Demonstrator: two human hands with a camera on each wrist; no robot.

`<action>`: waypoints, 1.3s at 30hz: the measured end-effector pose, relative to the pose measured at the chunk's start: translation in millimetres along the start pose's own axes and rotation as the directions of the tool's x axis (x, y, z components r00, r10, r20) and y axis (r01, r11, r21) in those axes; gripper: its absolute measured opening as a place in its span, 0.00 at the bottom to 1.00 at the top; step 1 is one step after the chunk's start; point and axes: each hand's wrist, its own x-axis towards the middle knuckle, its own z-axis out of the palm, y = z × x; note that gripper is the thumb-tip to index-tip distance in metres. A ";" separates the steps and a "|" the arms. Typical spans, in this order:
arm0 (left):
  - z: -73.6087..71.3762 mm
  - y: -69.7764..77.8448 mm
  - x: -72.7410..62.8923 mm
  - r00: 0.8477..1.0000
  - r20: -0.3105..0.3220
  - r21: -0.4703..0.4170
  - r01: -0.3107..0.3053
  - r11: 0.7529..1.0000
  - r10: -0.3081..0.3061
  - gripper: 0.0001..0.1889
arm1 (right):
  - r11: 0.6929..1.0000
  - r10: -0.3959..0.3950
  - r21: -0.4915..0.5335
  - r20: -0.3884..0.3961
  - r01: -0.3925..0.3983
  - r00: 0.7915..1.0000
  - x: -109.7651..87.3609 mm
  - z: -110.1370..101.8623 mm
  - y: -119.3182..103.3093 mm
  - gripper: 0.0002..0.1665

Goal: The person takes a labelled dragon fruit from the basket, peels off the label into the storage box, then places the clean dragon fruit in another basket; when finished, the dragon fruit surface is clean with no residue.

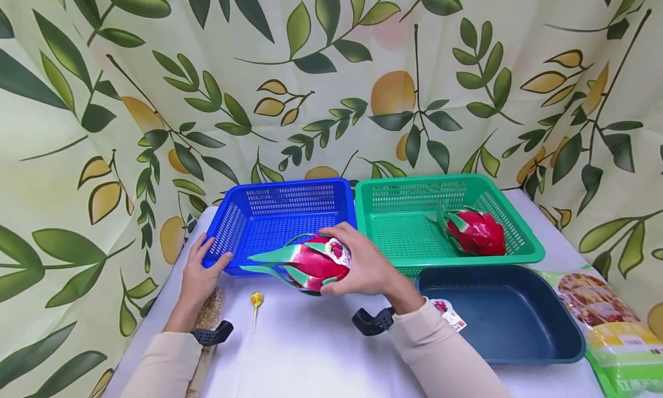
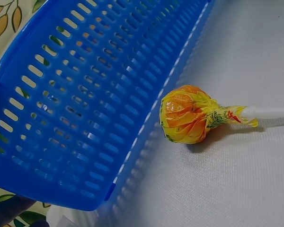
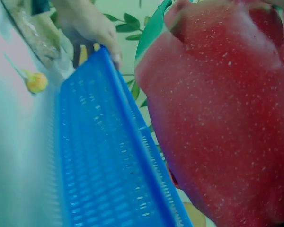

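My right hand [image 1: 365,266] grips a red dragon fruit [image 1: 313,267] with long green leaf tips and a round white sticker. It is held above the table, in front of the blue basket [image 1: 287,268]. In the right wrist view the dragon fruit [image 3: 217,109] fills the right side. At the basket's front left corner, my left hand [image 1: 199,277] holds the rim between thumb and fingers, as the right wrist view also shows. A yellow-orange wrapped lollipop [image 2: 187,116] lies on the white cloth close to the basket's front wall.
A green basket [image 1: 523,237] stands to the right, with another dragon fruit [image 1: 473,231] inside. Before it sits a dark blue tub [image 1: 502,317], with a printed card [image 1: 450,316] beside my right sleeve. Packages lie at the far right [image 1: 611,323] and under my left forearm [image 1: 209,312].
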 end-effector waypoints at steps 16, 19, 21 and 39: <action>-2.3 -3.7 -0.7 1.000 0.017 0.042 -0.021 0.999 0.020 0.42 | 0.996 0.065 0.056 0.018 -0.066 0.998 -65.2 33.3 19.2 0.54; -3.4 -3.5 -0.7 1.000 0.015 0.043 -0.027 0.999 0.027 0.42 | 0.996 0.081 0.040 0.018 -0.081 0.997 -70.6 39.6 32.8 0.54; -4.3 -2.9 -0.5 0.999 0.015 0.043 -0.034 0.998 0.034 0.43 | 0.996 0.085 0.021 0.013 -0.085 0.996 -73.8 42.4 41.4 0.55; -20.7 54.4 -35.0 0.924 -0.213 -0.140 -0.350 0.926 0.317 0.40 | 0.997 -0.069 0.030 0.032 0.068 0.997 -85.6 53.9 80.7 0.57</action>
